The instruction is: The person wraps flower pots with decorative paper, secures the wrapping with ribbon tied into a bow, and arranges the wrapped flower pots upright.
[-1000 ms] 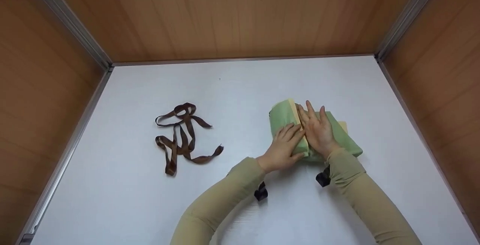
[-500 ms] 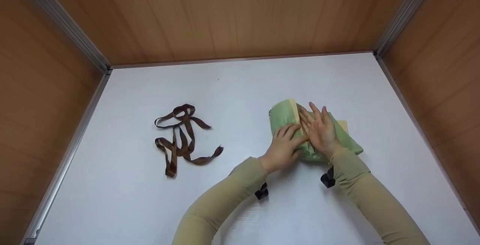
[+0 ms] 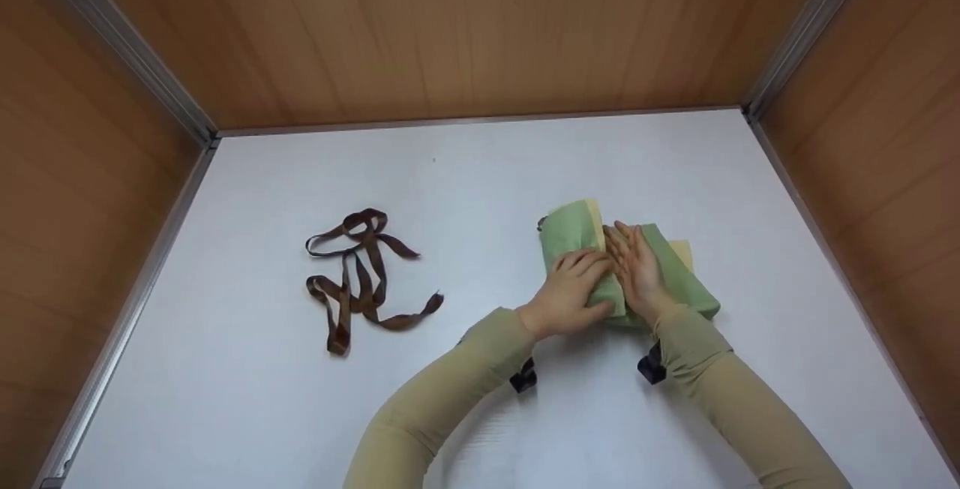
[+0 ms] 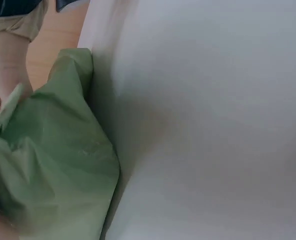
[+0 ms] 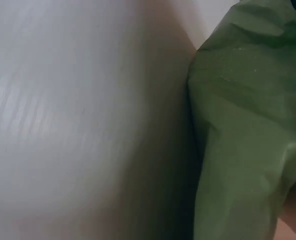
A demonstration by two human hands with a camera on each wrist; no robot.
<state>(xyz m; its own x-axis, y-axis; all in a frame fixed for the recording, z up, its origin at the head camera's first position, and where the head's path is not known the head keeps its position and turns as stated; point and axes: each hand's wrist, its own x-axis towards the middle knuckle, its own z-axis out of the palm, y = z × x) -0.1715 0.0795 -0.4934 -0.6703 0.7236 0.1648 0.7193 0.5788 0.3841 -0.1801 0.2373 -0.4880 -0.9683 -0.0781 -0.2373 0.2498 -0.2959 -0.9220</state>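
Note:
A sheet of green wrapping paper (image 3: 566, 226) with a pale yellow reverse is folded into a bulky bundle on the table's right half. My left hand (image 3: 566, 298) rests on its left flap, fingers lying over the paper and thumb stretched along the near side. Against the flap's yellow edge stands my right hand (image 3: 639, 275), on edge with its palm turned left and fingers extended. A small dark bit shows at the bundle's far left corner; what is inside is hidden. Both wrist views show the near side of the crumpled green paper (image 4: 63, 160).
A long brown ribbon (image 3: 379, 268) lies in loose loops on the white table (image 3: 247, 414), left of the bundle. Wooden panels (image 3: 480, 31) with metal corner rails enclose the table at the back and both sides.
The left flap's far edge has shifted slightly right. My right hand has turned from palm-up to more on edge, its fingers drawing in towards the flap. My left hand stays on the paper.

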